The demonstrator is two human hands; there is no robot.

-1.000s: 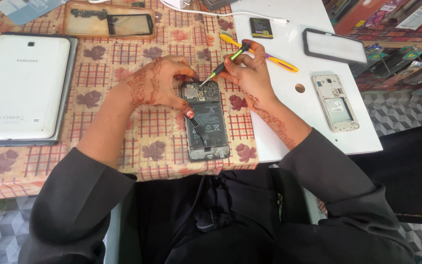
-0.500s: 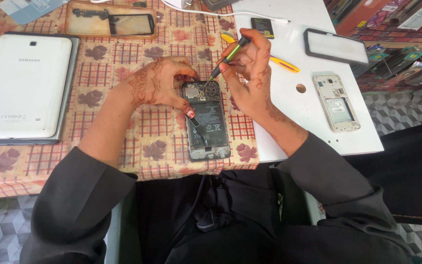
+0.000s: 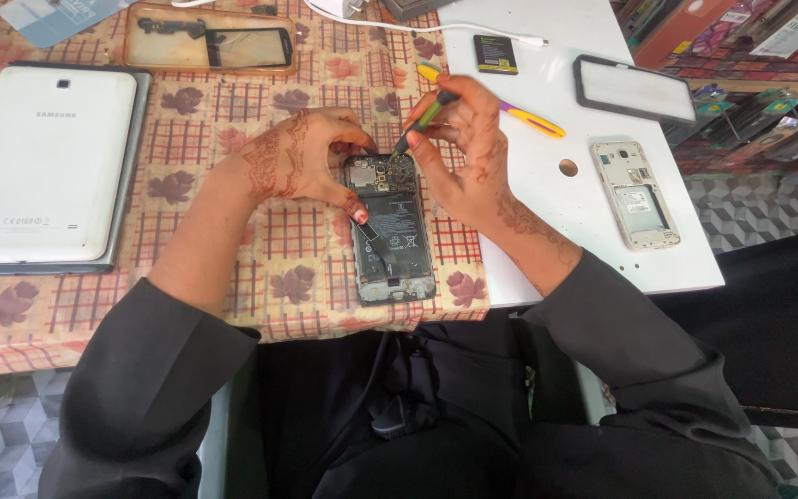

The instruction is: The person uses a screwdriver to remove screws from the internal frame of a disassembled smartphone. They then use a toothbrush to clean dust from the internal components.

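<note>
Hands first: your right hand [image 3: 464, 152] is closed around a green-handled screwdriver [image 3: 422, 120], its tip set down on the upper end of the opened phone [image 3: 390, 226], while your left hand [image 3: 302, 162] pinches the phone's top left edge with finger and thumb to steady it. The phone lies face down on the checked cloth [image 3: 233, 139] near the front edge of the worktop, just ahead of you. Its back cover is already off, so the battery and board show; the battery and board are still seated in the frame, so by the look of it the opening is done and the top-end screws are in hand. Further out lie a yellow tool [image 3: 533, 120], a second bare phone [image 3: 637, 194], a dark case [image 3: 634, 90], a white tablet [image 3: 39, 166] and a loose screen panel [image 3: 210, 37].
</note>
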